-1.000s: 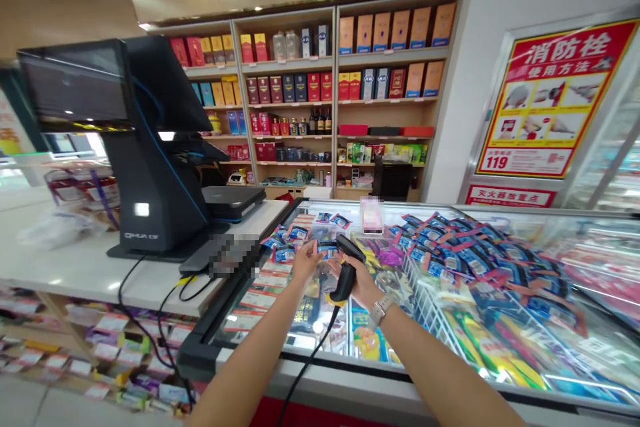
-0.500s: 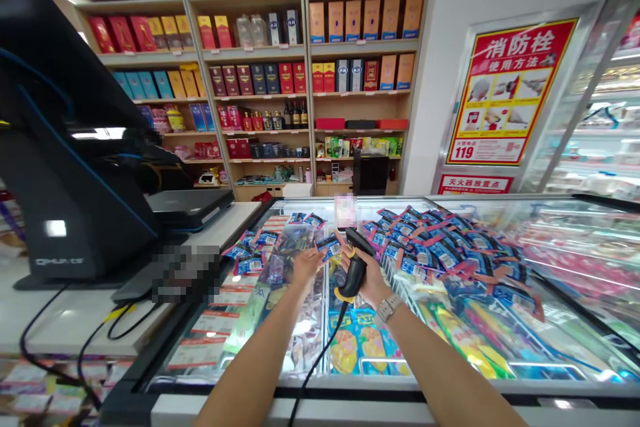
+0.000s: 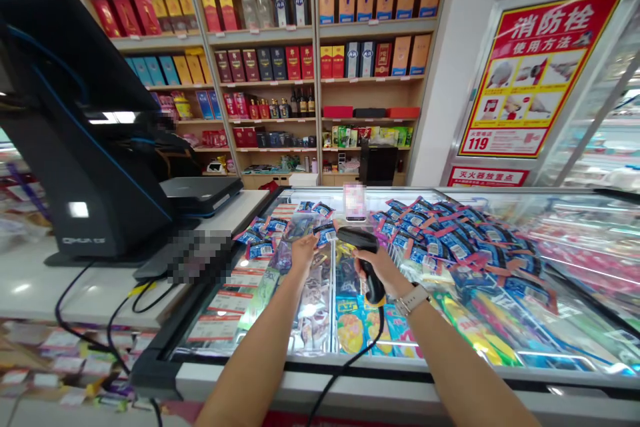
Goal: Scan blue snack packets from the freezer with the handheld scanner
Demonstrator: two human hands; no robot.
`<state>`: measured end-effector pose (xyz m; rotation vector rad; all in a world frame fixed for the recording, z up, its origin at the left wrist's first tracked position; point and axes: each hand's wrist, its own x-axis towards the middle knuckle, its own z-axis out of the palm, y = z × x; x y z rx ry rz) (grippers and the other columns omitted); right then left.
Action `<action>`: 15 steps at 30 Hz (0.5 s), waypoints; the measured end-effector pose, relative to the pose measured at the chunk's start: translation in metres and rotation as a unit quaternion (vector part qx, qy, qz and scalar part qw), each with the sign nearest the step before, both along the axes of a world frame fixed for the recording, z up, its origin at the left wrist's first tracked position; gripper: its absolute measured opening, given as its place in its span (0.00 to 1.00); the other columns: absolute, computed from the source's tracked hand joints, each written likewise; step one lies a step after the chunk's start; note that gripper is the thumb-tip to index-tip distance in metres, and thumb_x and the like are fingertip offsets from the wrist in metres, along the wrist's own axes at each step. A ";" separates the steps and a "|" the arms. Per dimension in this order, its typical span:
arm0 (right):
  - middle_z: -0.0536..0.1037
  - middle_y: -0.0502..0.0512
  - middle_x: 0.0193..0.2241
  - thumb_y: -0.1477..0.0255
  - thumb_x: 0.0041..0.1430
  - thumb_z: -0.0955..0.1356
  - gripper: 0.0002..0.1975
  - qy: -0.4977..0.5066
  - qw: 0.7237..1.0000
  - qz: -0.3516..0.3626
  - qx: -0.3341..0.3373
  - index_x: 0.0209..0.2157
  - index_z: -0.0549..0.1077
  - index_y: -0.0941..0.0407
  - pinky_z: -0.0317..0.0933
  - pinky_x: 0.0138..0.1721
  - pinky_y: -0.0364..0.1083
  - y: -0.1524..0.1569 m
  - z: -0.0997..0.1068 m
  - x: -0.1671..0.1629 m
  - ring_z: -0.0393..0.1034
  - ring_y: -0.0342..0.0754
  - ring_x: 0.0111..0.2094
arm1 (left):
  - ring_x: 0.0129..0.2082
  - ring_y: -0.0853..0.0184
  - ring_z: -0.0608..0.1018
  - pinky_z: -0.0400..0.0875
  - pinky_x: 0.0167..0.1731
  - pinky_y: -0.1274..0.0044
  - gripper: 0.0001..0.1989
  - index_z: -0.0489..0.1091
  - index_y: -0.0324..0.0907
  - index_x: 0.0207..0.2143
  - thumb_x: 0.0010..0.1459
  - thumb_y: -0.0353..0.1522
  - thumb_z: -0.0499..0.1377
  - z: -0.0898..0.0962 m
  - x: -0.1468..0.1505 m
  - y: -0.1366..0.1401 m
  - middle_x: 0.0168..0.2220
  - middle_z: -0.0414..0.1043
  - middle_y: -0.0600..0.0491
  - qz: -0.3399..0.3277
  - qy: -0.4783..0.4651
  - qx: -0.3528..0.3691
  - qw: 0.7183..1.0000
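Scanner (image 3: 364, 255), black with yellow collar, aimed at blue packet (image 3: 326, 235).

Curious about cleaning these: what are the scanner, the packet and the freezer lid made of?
Scanner: black moulded plastic, matte, by its dull sheen. Packet: glossy printed film, probably plastic, from its shine. Freezer lid: clear glass or acrylic, since goods show through under reflections.
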<state>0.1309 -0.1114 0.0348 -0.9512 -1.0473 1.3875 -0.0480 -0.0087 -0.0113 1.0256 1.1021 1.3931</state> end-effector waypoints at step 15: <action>0.70 0.53 0.10 0.72 0.47 0.71 0.15 -0.078 0.997 -0.005 0.010 0.12 0.69 0.58 0.51 0.13 0.41 -0.002 -0.004 0.000 0.59 0.41 0.10 | 0.25 0.64 0.76 0.72 0.29 0.73 0.13 0.74 0.38 0.24 0.48 0.40 0.65 -0.003 -0.007 0.004 0.17 0.67 0.54 0.037 0.055 -0.001 0.998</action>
